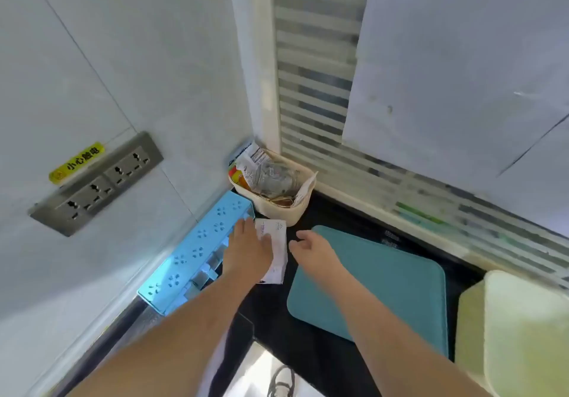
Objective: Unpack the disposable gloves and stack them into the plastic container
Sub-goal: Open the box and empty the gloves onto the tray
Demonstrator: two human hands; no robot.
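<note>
One white glove packet [278, 253] is lying near the countertop's [338, 208] back-left corner beside the blue plastic container [197, 242], the left hand [246, 252] pressing flat on it and the right hand [311, 247] hovering empty and loose; seemingly light, soft and slippery, so pinching an edge suits.

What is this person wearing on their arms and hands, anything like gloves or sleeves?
Nothing that shows. The left hand and the right hand are bare: no gloves, rings, watch or bracelet. No sleeve comes into view anywhere up to the picture's edge.
</note>
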